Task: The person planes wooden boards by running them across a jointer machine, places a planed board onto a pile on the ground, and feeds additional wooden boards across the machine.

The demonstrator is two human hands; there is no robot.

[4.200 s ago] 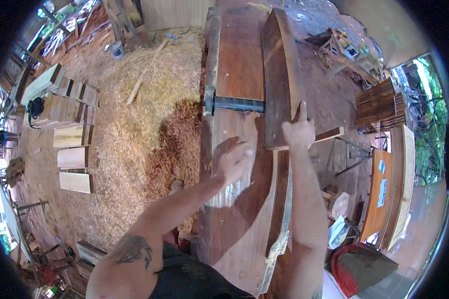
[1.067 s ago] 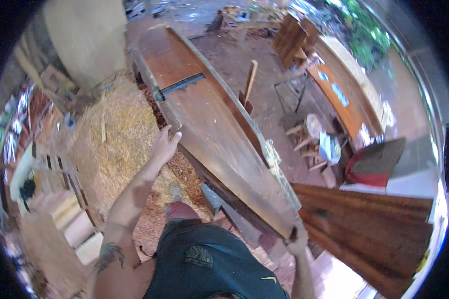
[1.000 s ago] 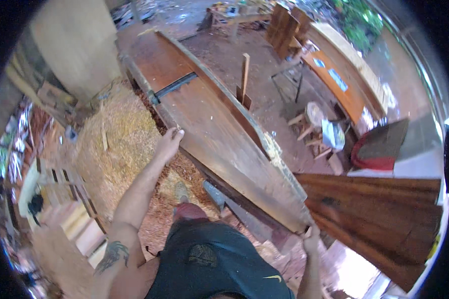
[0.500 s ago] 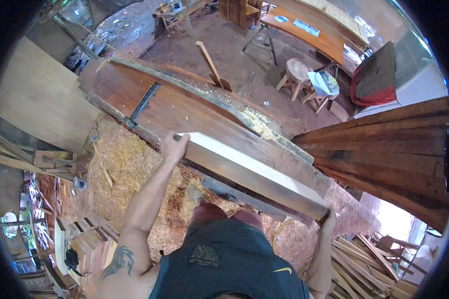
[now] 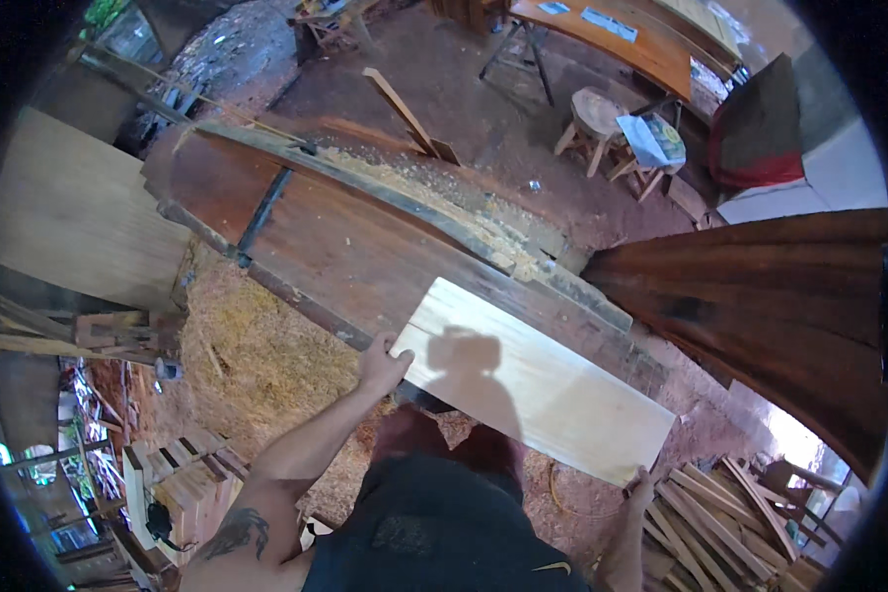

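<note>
My left hand (image 5: 387,360) grips the left end of a board (image 5: 553,395) whose pale, smooth face is turned up, with a shadow across it. My right hand (image 5: 638,490) holds the right end at the lower corner. The board lies flat over the near side of a long, worn wooden machine bed (image 5: 345,247), which has a dark cylinder (image 5: 263,212) set crosswise towards its left end and wood shavings along its far rail. Whether the board rests on the bed or is just above it, I cannot tell.
A heap of shavings (image 5: 266,335) lies below the bed. Stacked blocks (image 5: 183,483) stand lower left, loose slats (image 5: 710,523) lower right. A large dark slab (image 5: 750,296) is at right. Beyond are a stool (image 5: 594,111), an orange-brown tabletop (image 5: 627,49) and a leaning stick (image 5: 395,104).
The board has gone from standing on edge with its dark face showing to lying pale face up, moved nearer and rightward in view. Both hands still hold its ends. My view has swung round.
</note>
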